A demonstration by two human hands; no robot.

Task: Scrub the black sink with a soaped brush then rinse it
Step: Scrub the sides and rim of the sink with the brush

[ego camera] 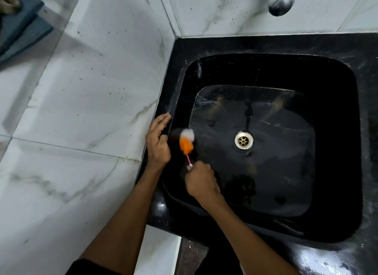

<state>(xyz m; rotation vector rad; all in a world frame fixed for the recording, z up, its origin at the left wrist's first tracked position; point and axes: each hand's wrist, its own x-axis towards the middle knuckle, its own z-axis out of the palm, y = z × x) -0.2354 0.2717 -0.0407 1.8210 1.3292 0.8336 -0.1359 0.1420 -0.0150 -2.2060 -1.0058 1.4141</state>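
Note:
The black sink (337,55) fills the right half of the view, with a wet basin and a brass drain (243,140) near its middle. My right hand (201,181) grips the thin pink handle of a brush (186,144) with orange and white bristles. The bristles are blurred and lie against the basin's left inner wall. My left hand (157,140) rests on the sink's left rim, fingers relaxed and extended along the edge, just left of the brush head.
White marble-pattern wall tiles (92,90) run along the left side and the back. A chrome tap spout (281,1) hangs above the sink's far edge. A blue-grey cloth (22,27) hangs at the top left.

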